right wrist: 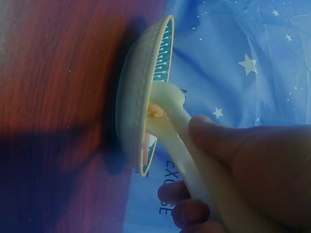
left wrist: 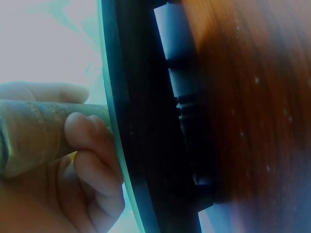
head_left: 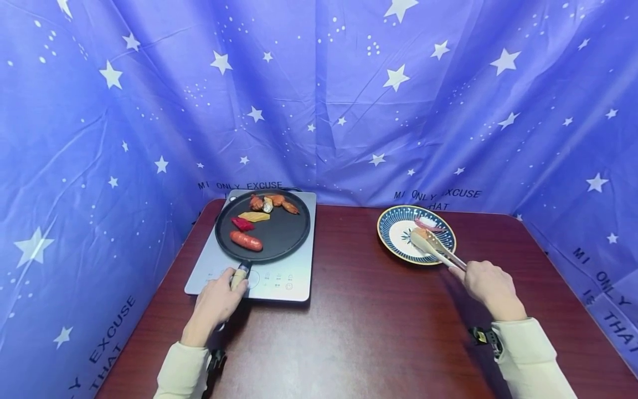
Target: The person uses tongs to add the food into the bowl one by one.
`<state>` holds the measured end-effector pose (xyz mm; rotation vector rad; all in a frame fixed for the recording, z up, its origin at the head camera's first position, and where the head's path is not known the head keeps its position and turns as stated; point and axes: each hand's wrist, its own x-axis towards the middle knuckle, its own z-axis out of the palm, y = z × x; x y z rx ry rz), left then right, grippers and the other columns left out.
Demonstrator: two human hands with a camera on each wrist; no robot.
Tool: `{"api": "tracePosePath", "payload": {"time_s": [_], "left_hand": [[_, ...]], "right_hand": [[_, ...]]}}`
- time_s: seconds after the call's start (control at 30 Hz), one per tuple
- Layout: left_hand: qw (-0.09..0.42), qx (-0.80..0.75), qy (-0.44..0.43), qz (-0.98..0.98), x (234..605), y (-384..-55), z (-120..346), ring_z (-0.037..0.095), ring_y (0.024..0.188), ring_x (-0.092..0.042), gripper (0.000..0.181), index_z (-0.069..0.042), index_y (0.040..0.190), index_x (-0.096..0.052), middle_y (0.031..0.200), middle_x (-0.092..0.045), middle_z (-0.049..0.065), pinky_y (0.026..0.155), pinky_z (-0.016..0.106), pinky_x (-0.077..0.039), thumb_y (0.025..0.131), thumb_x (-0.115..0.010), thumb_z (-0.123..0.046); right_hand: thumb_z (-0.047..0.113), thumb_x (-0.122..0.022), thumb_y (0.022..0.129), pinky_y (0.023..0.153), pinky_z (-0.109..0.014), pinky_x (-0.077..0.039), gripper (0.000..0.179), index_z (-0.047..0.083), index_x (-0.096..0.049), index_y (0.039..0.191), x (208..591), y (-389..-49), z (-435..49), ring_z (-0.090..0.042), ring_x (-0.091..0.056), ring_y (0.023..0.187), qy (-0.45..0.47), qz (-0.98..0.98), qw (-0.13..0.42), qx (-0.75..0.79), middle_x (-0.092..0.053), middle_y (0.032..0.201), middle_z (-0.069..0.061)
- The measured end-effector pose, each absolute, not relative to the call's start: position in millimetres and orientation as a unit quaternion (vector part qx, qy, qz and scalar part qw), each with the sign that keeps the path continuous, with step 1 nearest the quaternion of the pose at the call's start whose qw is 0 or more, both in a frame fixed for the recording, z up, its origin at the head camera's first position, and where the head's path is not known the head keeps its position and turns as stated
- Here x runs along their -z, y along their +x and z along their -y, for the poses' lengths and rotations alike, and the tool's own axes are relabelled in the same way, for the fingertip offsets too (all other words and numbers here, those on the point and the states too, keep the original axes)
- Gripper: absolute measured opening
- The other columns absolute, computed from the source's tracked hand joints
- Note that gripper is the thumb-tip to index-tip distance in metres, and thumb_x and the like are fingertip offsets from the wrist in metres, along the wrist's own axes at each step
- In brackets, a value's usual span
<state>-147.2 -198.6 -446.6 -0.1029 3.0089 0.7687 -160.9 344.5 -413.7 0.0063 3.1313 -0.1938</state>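
Observation:
In the head view my left hand grips the wooden handle of a round black frying pan. The left wrist view shows fingers curled around that handle. On the pan lie a red sausage, a crimson piece, a yellow piece and browned pieces. My right hand holds pale tongs, their tips inside a blue-and-white plate. An orange-brown food piece shows between the tips. Behind it lies a pink-and-white piece.
Beneath the pan is a silver induction cooker with touch controls at its front. Both cooker and plate stand on a dark red wooden table. A blue star-printed curtain encloses the table's back and sides.

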Motion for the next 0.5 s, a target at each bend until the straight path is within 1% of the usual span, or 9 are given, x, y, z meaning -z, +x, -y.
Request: {"api": "tracePosePath", "payload": {"time_s": [0.2,0.37,0.5], "left_hand": [[0.017,-0.245,-0.033,-0.969,447.7,-147.6,199.6,0.026,0.066,-0.051,0.046,-0.006,0.122,-0.051,0.072,-0.053,0.008,0.057,0.038,-0.037,0.090,-0.053,-0.038],[0.017,-0.246,-0.034,-0.968,447.1,-147.7,199.6,0.026,0.066,-0.051,0.046,-0.006,0.122,-0.052,0.072,-0.053,0.008,0.057,0.038,-0.037,0.090,-0.053,-0.039],[0.018,-0.248,-0.034,-0.968,446.1,-147.7,199.4,0.026,0.065,-0.050,0.045,-0.006,0.121,-0.052,0.071,-0.052,0.008,0.057,0.038,-0.037,0.090,-0.053,-0.038]], "right_hand": [[0.049,-0.047,0.095,0.049,-0.054,-0.041,0.054,0.006,-0.054,0.064,418.6,-165.0,-345.6,-0.041,-0.054,0.056,-0.023,-0.997,0.002,0.070,-0.055,0.064,-0.021],[0.049,-0.045,0.096,0.048,-0.051,-0.040,0.051,0.008,-0.054,0.066,422.0,-168.9,-346.5,-0.033,-0.053,0.054,-0.048,-0.995,0.009,0.083,-0.053,0.061,-0.012],[0.049,-0.044,0.096,0.048,-0.050,-0.039,0.050,0.008,-0.055,0.068,425.7,-171.5,-348.4,-0.031,-0.053,0.054,-0.052,-0.995,0.010,0.086,-0.053,0.061,-0.009]]}}
